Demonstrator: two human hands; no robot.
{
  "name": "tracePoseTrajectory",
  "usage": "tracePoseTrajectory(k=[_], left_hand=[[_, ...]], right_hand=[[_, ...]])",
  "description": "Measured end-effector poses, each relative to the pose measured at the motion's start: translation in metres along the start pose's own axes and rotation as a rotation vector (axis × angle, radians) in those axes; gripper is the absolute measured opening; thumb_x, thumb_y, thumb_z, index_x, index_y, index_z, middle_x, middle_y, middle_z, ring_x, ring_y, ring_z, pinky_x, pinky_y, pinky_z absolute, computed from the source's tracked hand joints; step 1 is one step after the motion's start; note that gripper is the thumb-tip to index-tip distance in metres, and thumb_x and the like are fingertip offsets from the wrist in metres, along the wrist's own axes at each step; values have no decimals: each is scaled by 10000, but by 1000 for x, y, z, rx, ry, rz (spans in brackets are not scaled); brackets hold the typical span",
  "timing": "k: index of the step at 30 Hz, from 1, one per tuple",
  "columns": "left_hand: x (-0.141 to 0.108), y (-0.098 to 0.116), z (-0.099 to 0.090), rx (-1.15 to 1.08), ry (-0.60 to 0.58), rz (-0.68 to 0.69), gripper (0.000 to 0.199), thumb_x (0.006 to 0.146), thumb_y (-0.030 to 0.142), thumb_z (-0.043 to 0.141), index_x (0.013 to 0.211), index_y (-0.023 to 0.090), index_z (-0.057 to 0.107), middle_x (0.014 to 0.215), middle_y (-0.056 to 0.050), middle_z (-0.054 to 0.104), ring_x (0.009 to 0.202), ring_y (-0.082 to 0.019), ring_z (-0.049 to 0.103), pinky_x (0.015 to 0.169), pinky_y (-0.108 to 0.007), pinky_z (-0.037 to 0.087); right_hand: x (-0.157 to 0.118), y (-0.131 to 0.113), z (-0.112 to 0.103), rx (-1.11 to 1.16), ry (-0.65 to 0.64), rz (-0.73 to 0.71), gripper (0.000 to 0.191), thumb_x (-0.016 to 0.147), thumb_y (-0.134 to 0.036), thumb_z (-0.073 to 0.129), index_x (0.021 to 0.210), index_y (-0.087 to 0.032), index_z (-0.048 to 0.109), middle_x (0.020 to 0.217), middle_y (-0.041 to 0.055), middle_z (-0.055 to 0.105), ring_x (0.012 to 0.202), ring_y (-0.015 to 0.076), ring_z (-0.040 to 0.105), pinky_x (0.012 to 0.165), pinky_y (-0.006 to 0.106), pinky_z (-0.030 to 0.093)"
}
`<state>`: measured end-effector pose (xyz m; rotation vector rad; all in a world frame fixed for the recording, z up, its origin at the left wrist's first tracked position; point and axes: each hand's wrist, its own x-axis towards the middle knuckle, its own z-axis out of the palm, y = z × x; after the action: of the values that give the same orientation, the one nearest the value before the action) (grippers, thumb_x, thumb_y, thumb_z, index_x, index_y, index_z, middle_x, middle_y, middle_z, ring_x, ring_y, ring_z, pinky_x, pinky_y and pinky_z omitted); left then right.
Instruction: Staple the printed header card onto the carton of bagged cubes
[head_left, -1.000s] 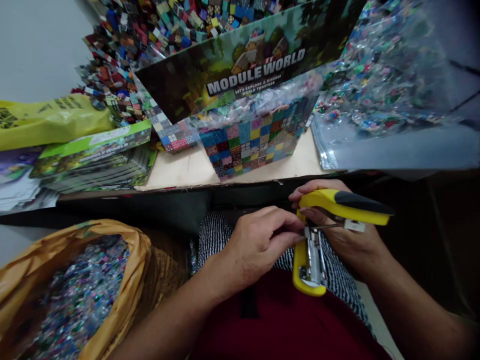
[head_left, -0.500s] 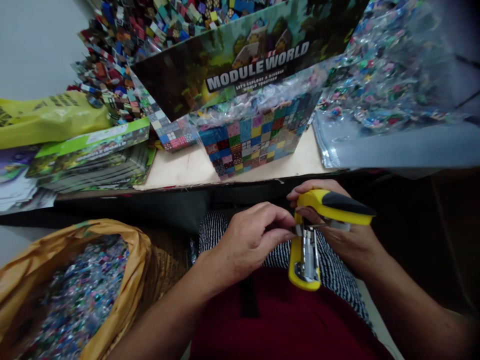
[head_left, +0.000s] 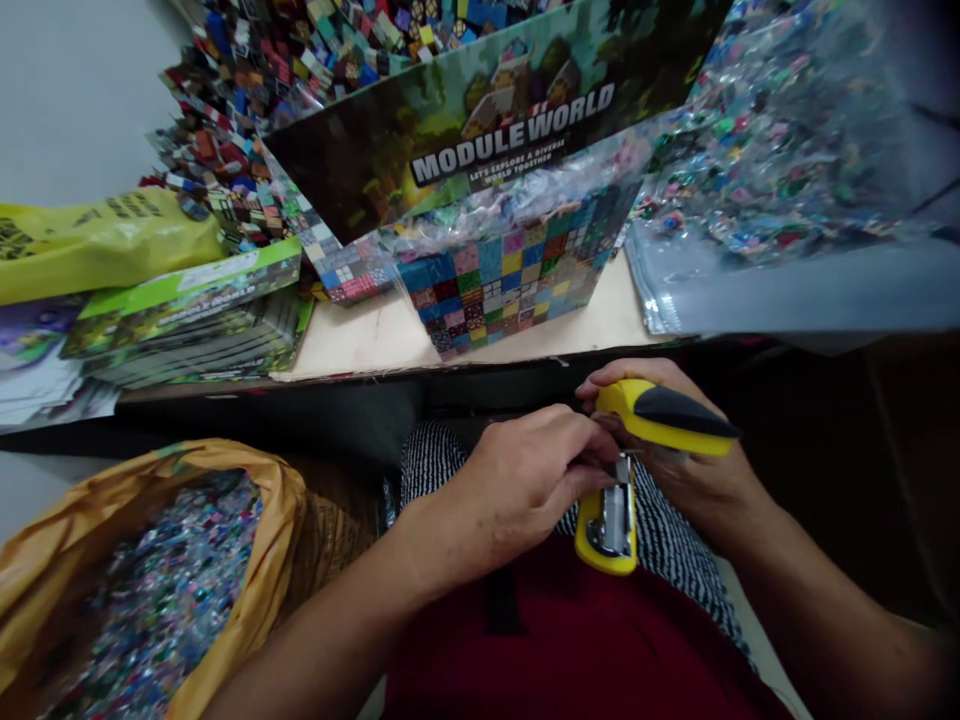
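Note:
A yellow and black stapler [head_left: 611, 545] is spread open above my lap, its top arm swung away to the right and its metal staple channel exposed. My right hand [head_left: 675, 450] is wrapped round it near the hinge, behind the raised top arm. The fingers of my left hand [head_left: 536, 475] are pinched together at the upper end of the staple channel. A small grey metal piece shows right at those fingertips; whether it is separate from the stapler I cannot tell.
On the table [head_left: 360, 335] stand a box of colourful blocks [head_left: 510, 280] with a printed board [head_left: 510, 120] above it, a booklet stack [head_left: 195, 315], a yellow bag [head_left: 112, 235] and plastic packets [head_left: 765, 170]. An orange sack [head_left: 281, 500] of packets sits lower left.
My left hand has moved right, its fingertips now over the staple channel. The stapler's top arm has shifted slightly left in my right hand.

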<state>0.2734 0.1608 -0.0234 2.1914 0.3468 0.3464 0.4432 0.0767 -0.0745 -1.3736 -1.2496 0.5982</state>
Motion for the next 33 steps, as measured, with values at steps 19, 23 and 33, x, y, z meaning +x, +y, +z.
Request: tracePoseTrajectory(k=[19, 23, 33], left_hand=[[-19, 11, 4, 624, 13, 221, 271, 976, 224, 452, 1191, 191, 613, 937, -27, 661, 739, -170, 557, 623, -305, 417], [-25, 9, 11, 621, 58, 224, 296, 977, 219, 446, 1233, 179, 589, 923, -33, 661, 723, -169, 544, 610, -307, 424], [-31, 2, 11, 461, 143, 199, 320, 973, 129, 389, 1206, 156, 607, 952, -53, 666, 825, -148, 606, 698, -275, 510]], right_hand=[[2, 2, 2, 59, 11, 23, 255, 832, -264, 704, 1069, -323, 632, 1015, -8, 646, 919, 187, 627, 765, 319, 516], [0, 3, 3, 34, 15, 11, 257, 834, -253, 704, 1070, -327, 633, 1016, -7, 645, 918, 183, 624, 776, 319, 509], [2, 1, 5, 50, 40, 5, 251, 833, -276, 714, 1066, -323, 632, 1027, -4, 645, 904, 177, 629, 757, 304, 528]])
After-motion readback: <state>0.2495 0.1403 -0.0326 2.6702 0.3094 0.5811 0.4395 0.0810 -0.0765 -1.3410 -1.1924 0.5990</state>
